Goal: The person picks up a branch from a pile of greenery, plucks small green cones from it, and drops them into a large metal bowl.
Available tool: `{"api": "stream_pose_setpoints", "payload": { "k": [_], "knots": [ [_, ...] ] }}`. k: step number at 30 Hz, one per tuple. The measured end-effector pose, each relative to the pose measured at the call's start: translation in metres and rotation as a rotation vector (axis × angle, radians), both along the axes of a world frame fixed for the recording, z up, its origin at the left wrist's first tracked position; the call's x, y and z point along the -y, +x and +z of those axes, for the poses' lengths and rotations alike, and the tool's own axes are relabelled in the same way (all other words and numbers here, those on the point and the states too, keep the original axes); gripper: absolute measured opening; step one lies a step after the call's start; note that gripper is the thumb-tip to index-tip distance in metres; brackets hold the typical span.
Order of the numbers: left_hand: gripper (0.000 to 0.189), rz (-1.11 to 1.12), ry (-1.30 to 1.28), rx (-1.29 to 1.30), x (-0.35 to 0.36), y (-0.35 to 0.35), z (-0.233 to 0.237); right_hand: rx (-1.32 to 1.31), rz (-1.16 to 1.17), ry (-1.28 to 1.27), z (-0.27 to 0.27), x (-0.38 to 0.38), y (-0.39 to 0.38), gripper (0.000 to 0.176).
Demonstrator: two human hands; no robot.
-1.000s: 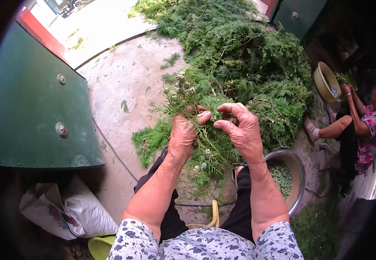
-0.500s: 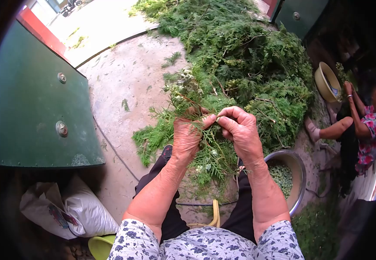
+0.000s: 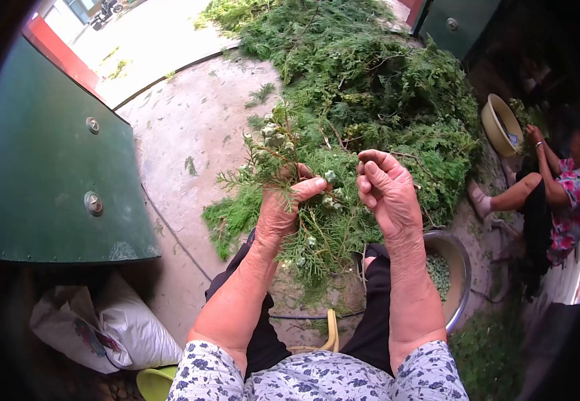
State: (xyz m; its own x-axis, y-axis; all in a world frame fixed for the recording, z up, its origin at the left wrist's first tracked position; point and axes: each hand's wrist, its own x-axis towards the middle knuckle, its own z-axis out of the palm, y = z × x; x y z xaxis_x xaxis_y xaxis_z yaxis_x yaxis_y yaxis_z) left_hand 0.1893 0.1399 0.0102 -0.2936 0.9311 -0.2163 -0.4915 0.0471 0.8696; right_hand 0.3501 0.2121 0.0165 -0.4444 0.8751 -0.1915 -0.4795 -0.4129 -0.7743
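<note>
My left hand (image 3: 288, 194) is closed around a leafy conifer sprig (image 3: 313, 247), its thumb lying across the stems. Pale green cones (image 3: 274, 137) cluster at the sprig's upper end, and another green cone (image 3: 330, 176) sits just beyond my left thumb tip. To the right, apart from the sprig, my right hand (image 3: 391, 190) is raised with its fingers curled and thumb pressed to them. Whatever those fingers pinch, if anything, is hidden. Below my right forearm stands a metal basin (image 3: 465, 267) holding many small green cones (image 3: 438, 275), partly covered by the arm.
A large heap of cut conifer branches (image 3: 370, 87) spreads ahead. Green metal doors (image 3: 49, 160) stand at left, above white sacks (image 3: 133, 321) and a lime-green bowl (image 3: 157, 384). At right, another person (image 3: 557, 194) sits handling a sprig beside a beige basin (image 3: 497, 127).
My right hand has pulled away from the left, up and to the right, with its fingers still curled. My left hand keeps the sprig and has shifted slightly left.
</note>
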Motion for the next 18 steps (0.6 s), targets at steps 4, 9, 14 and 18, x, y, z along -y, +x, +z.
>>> {"api": "stream_pose_setpoints", "payload": {
  "k": [4,9,14,18],
  "knots": [
    [0.017,-0.020,0.022,-0.005,-0.002,-0.002,-0.009,0.364,0.121,0.214,0.014,0.008,-0.003,0.016],
    [0.023,0.039,0.052,0.009,0.000,0.007,-0.013,0.476,0.141,0.375,0.007,0.020,-0.016,0.020],
    [0.021,-0.058,-0.025,0.177,-0.004,0.002,-0.015,0.268,0.116,0.032,0.003,0.021,-0.016,0.015],
    [0.019,0.027,-0.138,0.330,-0.004,0.003,-0.012,-0.062,0.040,0.040,-0.005,0.003,-0.004,0.020]
  ]
}}
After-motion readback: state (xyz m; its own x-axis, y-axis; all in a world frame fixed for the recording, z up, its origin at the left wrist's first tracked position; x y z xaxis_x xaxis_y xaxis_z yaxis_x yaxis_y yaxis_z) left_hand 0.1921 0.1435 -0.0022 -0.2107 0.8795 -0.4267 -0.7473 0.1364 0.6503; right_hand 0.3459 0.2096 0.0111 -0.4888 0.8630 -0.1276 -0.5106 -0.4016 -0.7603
